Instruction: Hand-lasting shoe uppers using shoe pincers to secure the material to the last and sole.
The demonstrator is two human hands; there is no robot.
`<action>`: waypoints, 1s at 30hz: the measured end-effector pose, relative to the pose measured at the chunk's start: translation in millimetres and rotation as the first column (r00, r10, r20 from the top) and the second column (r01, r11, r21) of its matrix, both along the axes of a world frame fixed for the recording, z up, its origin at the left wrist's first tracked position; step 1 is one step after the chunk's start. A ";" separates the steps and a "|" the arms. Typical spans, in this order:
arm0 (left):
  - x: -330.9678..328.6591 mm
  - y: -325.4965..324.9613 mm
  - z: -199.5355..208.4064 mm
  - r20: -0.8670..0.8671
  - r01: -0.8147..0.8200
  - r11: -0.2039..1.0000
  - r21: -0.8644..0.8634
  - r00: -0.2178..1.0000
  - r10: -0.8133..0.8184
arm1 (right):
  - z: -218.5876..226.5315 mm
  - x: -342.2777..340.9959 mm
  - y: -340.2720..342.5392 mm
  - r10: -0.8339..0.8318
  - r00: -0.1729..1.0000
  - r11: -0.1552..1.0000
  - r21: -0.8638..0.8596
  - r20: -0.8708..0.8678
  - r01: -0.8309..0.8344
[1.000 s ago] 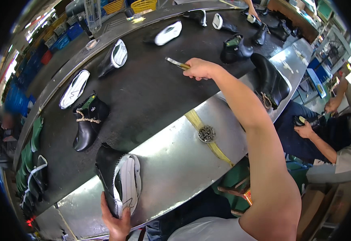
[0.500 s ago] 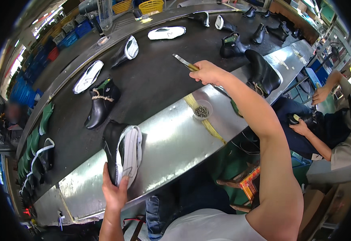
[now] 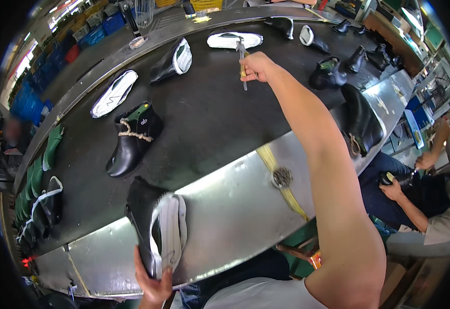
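In my left hand (image 3: 154,286), at the table's near edge, is a black boot (image 3: 143,203) tipped over so its white underside faces up. The thumb presses on the white underside while the fingers lie along the boot's dark side. My right arm reaches far across the table, and my right hand (image 3: 257,67) is closed around metal pliers (image 3: 244,69) with a yellowish handle, their head pointing away from me. Just beyond the pliers lies another boot (image 3: 222,40) with its white underside up; from this angle I cannot tell whether the tool touches it.
A small cup of tacks (image 3: 282,177) stands on the metal edge (image 3: 225,206) beside a yellow strap (image 3: 267,156). A roped black boot (image 3: 129,144), others sole-up, and green pieces (image 3: 53,147) lie on the dark table. At right, a co-worker's hand (image 3: 391,190) holds a black shoe.
My right hand has moved farther away, and the pliers have turned from pointing left to pointing away from me. My left hand and its boot sit lower in the view, which has shifted.
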State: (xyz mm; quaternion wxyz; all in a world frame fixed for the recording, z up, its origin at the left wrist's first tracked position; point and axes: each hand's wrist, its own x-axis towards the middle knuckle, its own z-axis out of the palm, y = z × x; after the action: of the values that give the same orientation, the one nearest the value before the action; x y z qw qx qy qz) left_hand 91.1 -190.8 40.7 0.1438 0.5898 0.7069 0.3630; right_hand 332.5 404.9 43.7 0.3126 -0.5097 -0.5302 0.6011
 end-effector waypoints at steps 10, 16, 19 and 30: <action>-14.8 -28.8 -22.9 -0.016 -0.105 0.992 -0.070 0.994 0.104 | -30.5 -32.9 105.5 -0.150 0.989 0.989 -0.010 0.002 0.150; -16.9 -22.3 -16.0 0.001 -0.053 0.998 -0.030 0.999 0.053 | 19.9 -38.8 31.9 -0.055 0.998 0.990 0.132 -0.009 0.055; -22.8 -9.0 -5.2 0.109 0.068 0.996 0.055 0.991 -0.074 | 54.0 -23.2 -58.0 0.127 0.986 0.975 0.194 -0.107 -0.105; 77.4 -62.4 64.7 0.259 -0.129 0.757 0.641 0.964 -0.055 | 131.3 70.6 -518.0 0.705 0.698 0.709 0.106 -0.126 -0.697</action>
State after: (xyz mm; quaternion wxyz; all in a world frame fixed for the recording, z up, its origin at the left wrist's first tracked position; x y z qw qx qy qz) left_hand 168.5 -253.3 105.4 0.0141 0.5354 0.5223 0.6636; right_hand 403.0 -113.1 174.9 0.1135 -0.2124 -0.6728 0.6995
